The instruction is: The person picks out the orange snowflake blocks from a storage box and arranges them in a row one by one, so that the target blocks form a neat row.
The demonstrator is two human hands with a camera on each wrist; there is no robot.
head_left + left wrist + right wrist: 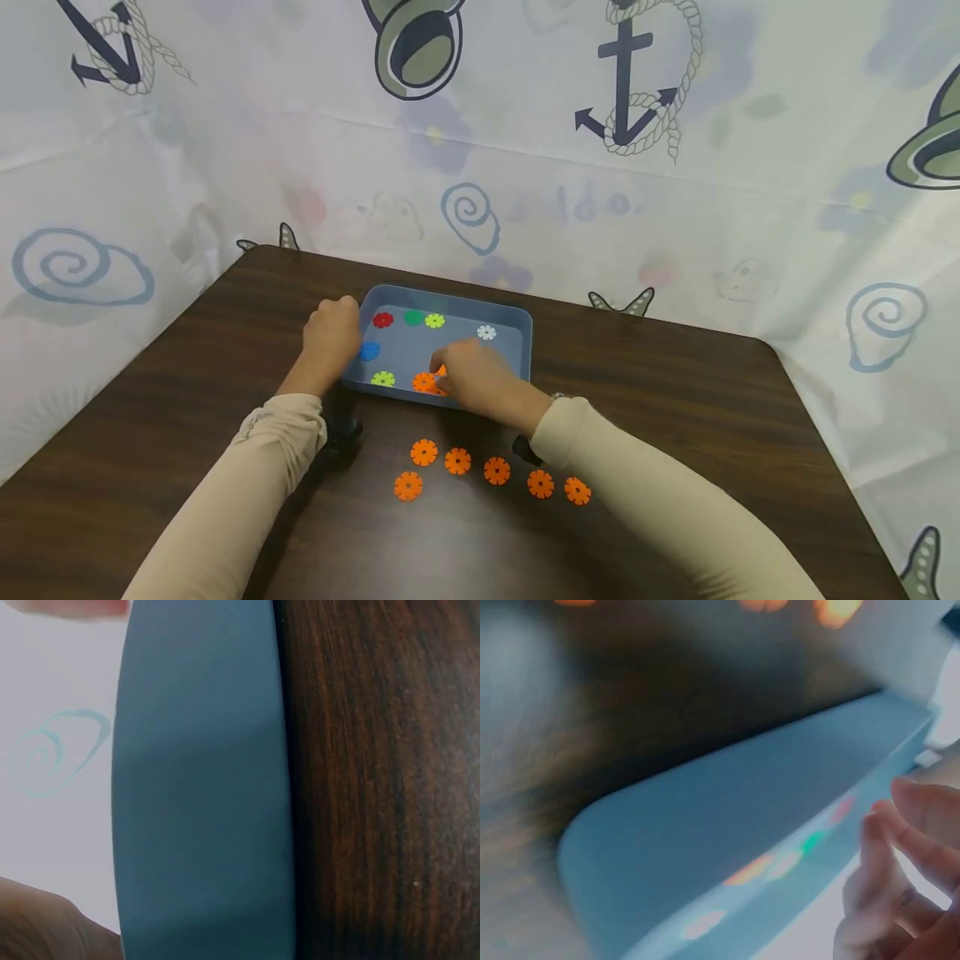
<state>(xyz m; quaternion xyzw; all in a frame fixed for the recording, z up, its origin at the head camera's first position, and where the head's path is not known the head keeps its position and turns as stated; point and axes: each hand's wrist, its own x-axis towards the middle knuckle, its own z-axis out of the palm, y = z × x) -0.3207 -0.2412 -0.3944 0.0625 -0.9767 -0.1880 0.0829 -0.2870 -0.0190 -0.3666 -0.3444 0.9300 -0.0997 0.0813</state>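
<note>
A shallow blue-grey tray (450,298) stands on the dark wooden table, with flat notched discs in several colours inside. My left hand (332,337) grips the tray's left side; in the left wrist view the tray wall (202,780) fills the middle. Over the tray's front part is my right hand (480,375), fingers bent and thumb near the fingertips. Orange discs (423,382) lie beside and partly behind those fingers. Whether one is pinched is unclear. The right wrist view is blurred and shows no disc plainly between the fingertips (877,817).
Several orange discs (497,471) lie on the table before the tray, most in a slanting row. Inside the tray are a red disc (382,320), a green disc (414,317), a blue disc (368,351) and a white disc (487,332). A patterned white curtain (525,225) hangs behind the table.
</note>
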